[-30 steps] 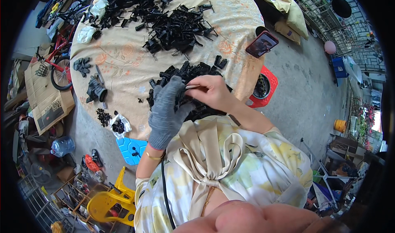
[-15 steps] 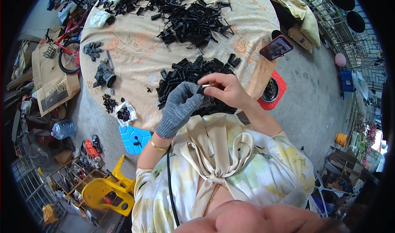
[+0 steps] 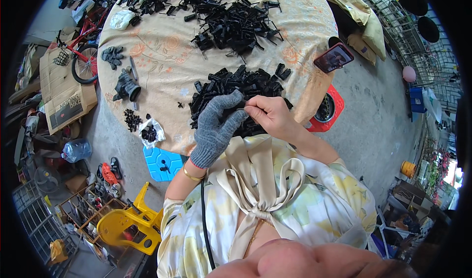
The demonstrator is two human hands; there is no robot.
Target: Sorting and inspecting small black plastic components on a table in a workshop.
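Observation:
My left hand (image 3: pixel 216 128) wears a grey knitted glove, and its thumb and fingers curl round a small black plastic part, mostly hidden at the fingertips. Against those fingertips, my bare right hand (image 3: pixel 270 115) pinches thumb and forefinger together; whatever is between them is too small to make out. Both hands are held above the near edge of a heap of black plastic parts (image 3: pixel 223 81). A larger pile of black parts with thin stems (image 3: pixel 238 25) lies farther back on the cloth-covered round table (image 3: pixel 162 89).
Two dark grey gloves (image 3: pixel 126 87) and a pen-like tool (image 3: pixel 133 68) lie at the left, above a white bag of small black bits (image 3: pixel 151 133). A phone (image 3: pixel 334 58) stands at the right edge. Stools, one blue (image 3: pixel 163 164) and one red (image 3: pixel 336 108), flank the table.
My left hand's fingers have opened wider and its wrist has turned slightly. My right hand has shifted a little down, and the white stick seen in its fingers no longer shows.

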